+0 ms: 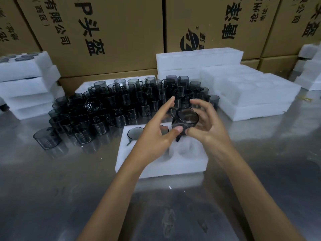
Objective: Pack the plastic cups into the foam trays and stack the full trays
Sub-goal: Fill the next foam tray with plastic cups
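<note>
A white foam tray (161, 164) lies on the metal table in front of me. One smoky grey cup (135, 133) sits in its far-left pocket, and a second cup (164, 130) shows partly behind my left hand. My right hand (203, 126) grips a dark transparent cup (186, 119) above the tray's far-right area, tilted with its mouth toward me. My left hand (156, 134) reaches in beside it, thumb touching the cup's lower edge and fingers stretched out. A crowd of several loose cups (121, 105) stands behind the tray.
Stacks of foam trays stand at the left (26, 87), back centre (198, 60) and right (251, 94). Cardboard boxes (107, 32) wall off the back. One lone cup (46, 138) stands at the left on the shiny steel table (52, 197).
</note>
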`<state>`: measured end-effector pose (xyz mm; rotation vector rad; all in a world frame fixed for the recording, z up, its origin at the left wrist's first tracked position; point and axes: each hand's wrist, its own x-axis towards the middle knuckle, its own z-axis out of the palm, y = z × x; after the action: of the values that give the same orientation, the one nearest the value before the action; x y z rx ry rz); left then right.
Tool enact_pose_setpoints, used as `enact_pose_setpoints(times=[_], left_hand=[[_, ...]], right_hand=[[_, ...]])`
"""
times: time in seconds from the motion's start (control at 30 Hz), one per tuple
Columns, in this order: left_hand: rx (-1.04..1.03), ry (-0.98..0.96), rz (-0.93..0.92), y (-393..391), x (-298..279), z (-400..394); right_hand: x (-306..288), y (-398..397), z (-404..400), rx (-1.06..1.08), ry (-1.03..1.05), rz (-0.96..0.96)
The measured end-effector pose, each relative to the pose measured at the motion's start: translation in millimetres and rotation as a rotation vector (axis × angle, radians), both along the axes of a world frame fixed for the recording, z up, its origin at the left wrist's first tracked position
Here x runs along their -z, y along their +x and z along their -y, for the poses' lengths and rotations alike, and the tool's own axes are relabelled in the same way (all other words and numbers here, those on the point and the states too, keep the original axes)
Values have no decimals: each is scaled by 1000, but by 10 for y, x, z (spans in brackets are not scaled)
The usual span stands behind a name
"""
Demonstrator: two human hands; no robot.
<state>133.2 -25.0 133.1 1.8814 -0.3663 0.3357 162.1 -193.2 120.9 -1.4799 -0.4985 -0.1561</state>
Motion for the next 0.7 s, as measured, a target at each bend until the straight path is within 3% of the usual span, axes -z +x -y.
enact_pose_setpoints(times=[0.17, 0.4, 0.7], left_hand=[[-6, -8, -48, -9, 19, 22], [103, -72, -185, -54, -63, -38], [159, -102, -276, -59, -26, -84]], right_hand=[[-9, -34, 13, 31, -122, 26], [158, -175, 31, 264, -355, 183], [262, -283, 3, 335, -394, 220]])
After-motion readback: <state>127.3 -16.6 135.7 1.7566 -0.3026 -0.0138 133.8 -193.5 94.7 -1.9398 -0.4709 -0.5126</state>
